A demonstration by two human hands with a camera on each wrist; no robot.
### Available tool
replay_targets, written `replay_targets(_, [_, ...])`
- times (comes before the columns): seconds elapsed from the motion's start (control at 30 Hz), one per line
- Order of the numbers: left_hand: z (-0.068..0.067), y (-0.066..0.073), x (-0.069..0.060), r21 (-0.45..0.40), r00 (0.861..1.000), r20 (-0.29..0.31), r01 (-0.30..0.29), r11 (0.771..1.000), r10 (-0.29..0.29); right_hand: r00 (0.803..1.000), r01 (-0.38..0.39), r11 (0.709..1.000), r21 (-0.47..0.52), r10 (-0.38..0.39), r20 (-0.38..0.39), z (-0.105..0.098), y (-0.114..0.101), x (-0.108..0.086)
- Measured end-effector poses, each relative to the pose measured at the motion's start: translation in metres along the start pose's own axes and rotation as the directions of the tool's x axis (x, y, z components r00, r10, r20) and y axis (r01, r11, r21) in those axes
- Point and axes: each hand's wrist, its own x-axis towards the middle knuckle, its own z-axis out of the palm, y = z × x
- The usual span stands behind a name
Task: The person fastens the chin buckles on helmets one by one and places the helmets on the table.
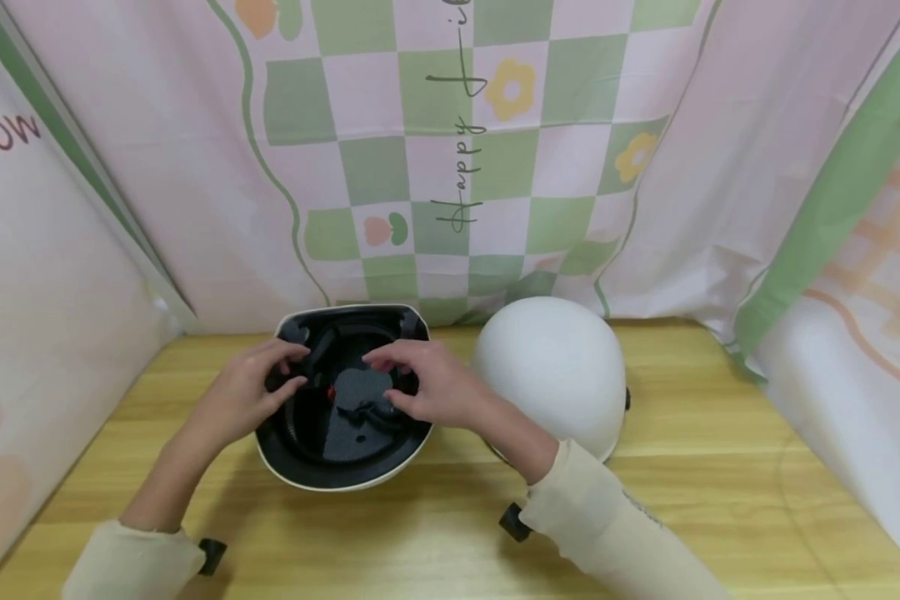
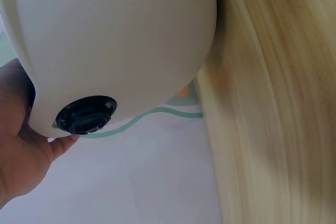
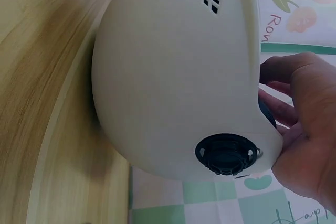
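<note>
A white helmet lies upside down on the table, its black inner lining (image 1: 356, 450) facing up in the head view. Inside it are black straps (image 1: 371, 414) and a small red piece (image 1: 332, 392). My left hand (image 1: 251, 387) reaches over its left rim, thumb and fingers parted. From the right, my right hand (image 1: 438, 383) reaches over the opposite rim with loosely bent fingers and a gap to the thumb. Both wrist views show the smooth white shell (image 2: 121, 40) and a round black side fitting (image 3: 227, 153) near the rim. Some fingertips are hidden behind the rim there.
A second white helmet (image 1: 551, 375) sits dome up to the right, partly behind my right forearm. The wooden table (image 1: 720, 492) meets a curtain (image 1: 435, 167) with green checks at the back. Cloth walls (image 1: 52, 250) stand at both sides.
</note>
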Motion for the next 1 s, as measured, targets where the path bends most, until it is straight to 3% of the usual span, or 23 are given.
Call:
replay_targets(0.23, [-0.001,0.002,0.004,0.027,0.998,0.059,0.021,0.999,-0.023,0.991,-0.079,0.990,-0.119,0.091,0.095,0.001,-0.005,0.005])
replay_targets(0.37, [-0.001,0.004,0.007,-0.005,0.996,0.084,0.016,1.000,-0.015,0.971,-0.124,0.963,-0.238,0.167,0.170,0.001,-0.009,0.008])
replay_targets(0.5, [-0.002,0.006,0.009,-0.053,0.995,0.100,-0.005,0.999,0.010,0.965,-0.112,0.942,-0.317,0.179,0.190,0.002,-0.009,0.009])
replay_targets(0.8, [-0.003,0.004,0.006,-0.123,0.984,0.176,0.006,0.992,0.015,0.958,-0.126,0.928,-0.349,0.206,0.201,0.004,-0.009,0.010])
replay_targets(1.0, [-0.002,0.001,0.006,-0.222,0.984,0.176,0.053,0.974,-0.013,0.950,-0.170,0.931,-0.322,0.241,0.196,0.003,-0.010,0.011])
